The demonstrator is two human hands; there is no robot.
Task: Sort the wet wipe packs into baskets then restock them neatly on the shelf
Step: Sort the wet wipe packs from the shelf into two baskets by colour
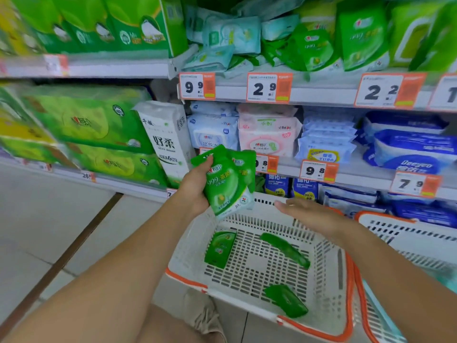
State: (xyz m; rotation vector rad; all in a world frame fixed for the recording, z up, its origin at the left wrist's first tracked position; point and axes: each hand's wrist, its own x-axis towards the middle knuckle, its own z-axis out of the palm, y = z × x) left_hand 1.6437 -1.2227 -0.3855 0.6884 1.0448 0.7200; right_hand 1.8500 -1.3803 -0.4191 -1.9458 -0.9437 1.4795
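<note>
The left hand [195, 189] grips a few green wipe packs [227, 181] at mid-frame above the white basket [329, 288]; the right hand [311, 214] hovers flat, holding nothing. Three more packs [220, 248] lie inside. They look light, soft and slick, best pinched by the flat faces.

Bright, even light (edges warped, blurred)
</note>
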